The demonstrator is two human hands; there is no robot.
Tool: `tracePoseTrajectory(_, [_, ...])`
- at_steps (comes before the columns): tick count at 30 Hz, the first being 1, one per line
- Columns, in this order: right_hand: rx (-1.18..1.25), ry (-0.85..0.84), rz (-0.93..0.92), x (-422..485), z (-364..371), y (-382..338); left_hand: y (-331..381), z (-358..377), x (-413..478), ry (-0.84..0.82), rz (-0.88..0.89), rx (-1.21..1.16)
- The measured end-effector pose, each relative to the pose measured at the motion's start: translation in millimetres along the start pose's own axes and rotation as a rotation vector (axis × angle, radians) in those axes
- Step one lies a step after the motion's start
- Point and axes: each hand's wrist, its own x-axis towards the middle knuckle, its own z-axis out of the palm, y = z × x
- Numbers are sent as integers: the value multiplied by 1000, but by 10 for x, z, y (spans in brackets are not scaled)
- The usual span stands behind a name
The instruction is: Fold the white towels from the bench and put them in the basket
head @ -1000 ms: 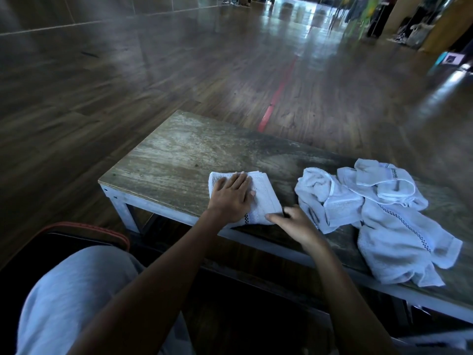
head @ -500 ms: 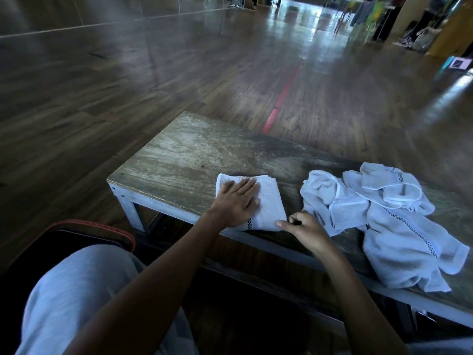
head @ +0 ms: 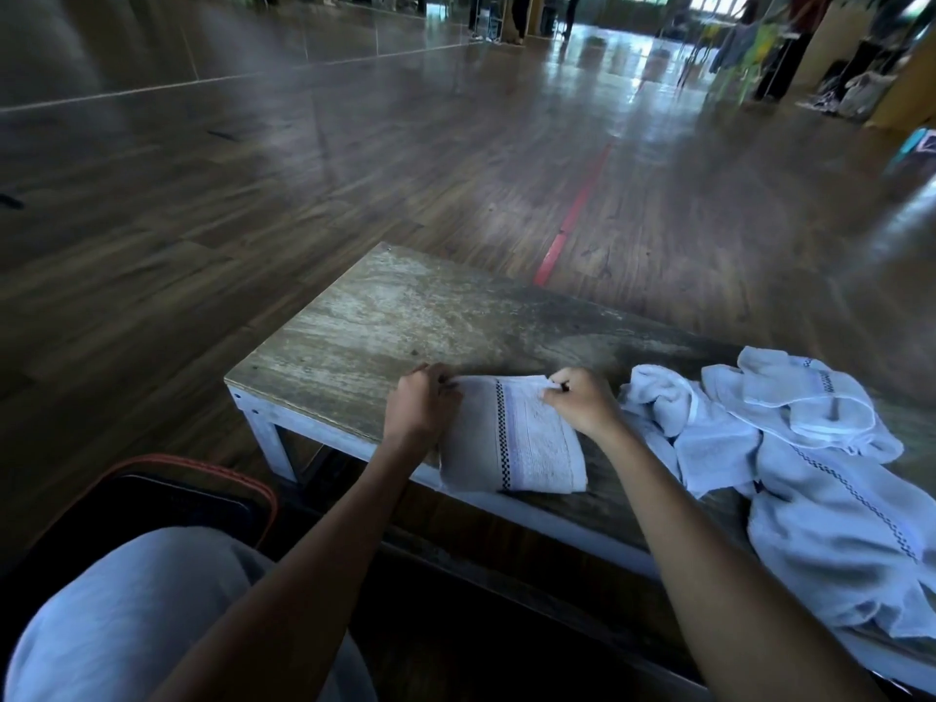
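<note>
A folded white towel [head: 516, 438] with a black checkered stripe lies at the near edge of the worn wooden bench [head: 375, 321]. My left hand [head: 423, 405] pinches its far left corner and my right hand [head: 582, 402] pinches its far right corner. A heap of unfolded white towels [head: 810, 473] lies on the bench to the right, apart from my hands. The dark basket [head: 167, 499] with a red rim sits on the floor at the lower left, partly hidden by my knee.
My knee in grey cloth [head: 152, 615] fills the lower left. Dark wooden floor with a red line [head: 577, 215] stretches beyond the bench. People and hanging clothes stand far off at the back right.
Both hands have moved from pressing and pinching the small folded towel to gripping its far corners. The towel now shows its striped side and lies closer to the near edge.
</note>
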Motion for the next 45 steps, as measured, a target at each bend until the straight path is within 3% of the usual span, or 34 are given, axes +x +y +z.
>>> tracePoseTrajectory(5, [82,96,-76,97,-88,29,-102,-9,72,53,2,-45])
tracePoseTrajectory(10, [170,75,-126,194,-20,-32,-183,-10,90,86,4,-41])
tracePoseTrajectory(15, [-10,25,-69,308,101,95,-163,-15,160,60,-40,-67])
tracePoseTrajectory(18, [-276,73,-266,290,58,53,-69,-12,130,104,-78,-95])
tracePoseTrajectory(19, [-313,19,-344,268,59,33,-20,-7,103,124,-38,-74])
tracePoseTrajectory(21, [-380,-168,-396,184,109,26,79,21,22,34,104,45])
tracePoseTrajectory(23, [-497,-280,-316,85,161,72,125,87,-69,-187,193,258])
tracePoseTrajectory(27, [-653,-201,-232,-112,127,60,42,187,-120,-297,174,416])
tracePoseTrajectory(30, [-657,-19,-323,-324,186,25,54,168,-140,-295,112,407])
tracePoseTrajectory(31, [-639,-30,-342,-380,218,45,44,161,-160,-283,85,399])
tracePoseTrajectory(34, [-477,-170,-205,-393,263,150,-16,126,-206,-250,-7,359])
tracePoseTrajectory(38, [-132,-76,57,-369,235,180,-68,70,-246,-202,-63,323])
tracePoseTrajectory(41, [-198,-22,149,-413,201,118,-9,77,-340,-108,-117,259])
tracePoseTrajectory(45, [-158,-10,241,-473,151,8,160,49,-335,-124,-286,122])
